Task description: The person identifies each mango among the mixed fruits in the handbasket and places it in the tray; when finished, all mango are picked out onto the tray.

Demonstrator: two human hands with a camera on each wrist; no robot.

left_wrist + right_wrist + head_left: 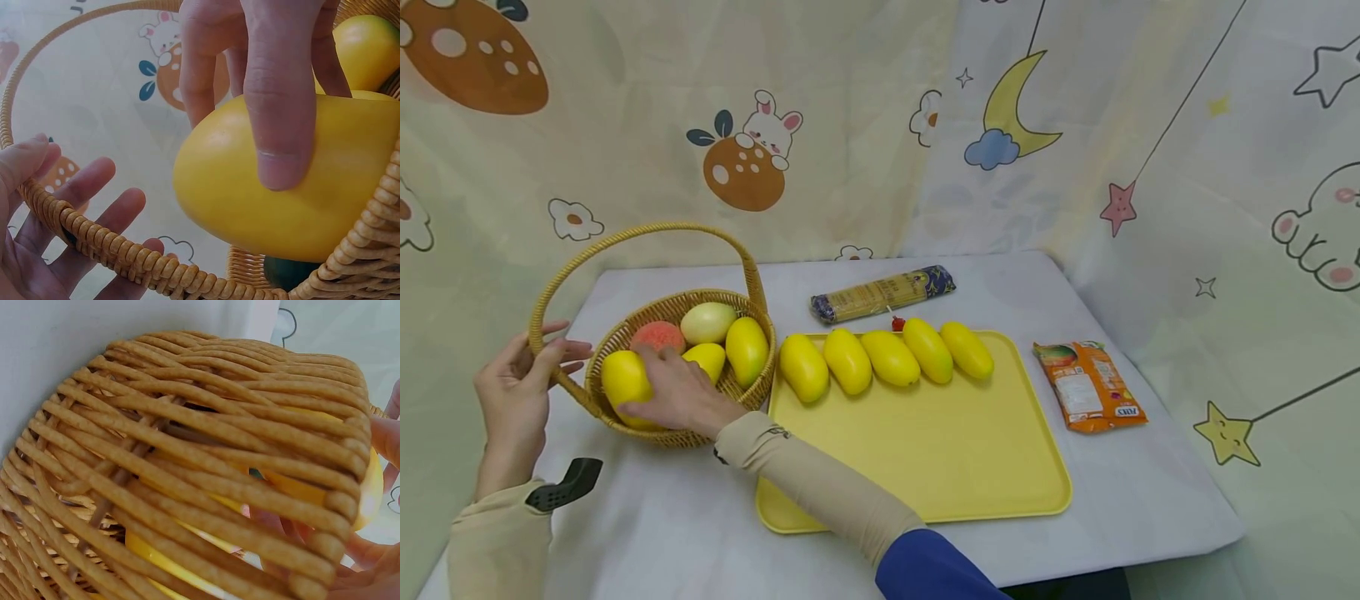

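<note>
My right hand (681,396) reaches into a wicker basket (765,385) and grips a large yellow mango (625,382) at its left end. In the left wrist view the thumb of that hand presses the near side of the mango (231,181), with the fingers over its far side. My left hand (516,408) is at the basket's left end, where the arched handle (658,227) meets the rim. Its fingers, spread and fairly straight, lie behind the rim. The basket also holds a reddish fruit (658,335), a pale green fruit (707,322) and two more yellow mangoes (747,350).
Right of the basket lies a yellow tray (917,467) with a row of several mangoes (891,358) along its far edge. Behind it is a long noodle-like packet (883,293) and a small red item (898,323). An orange snack bag (1090,387) lies further right.
</note>
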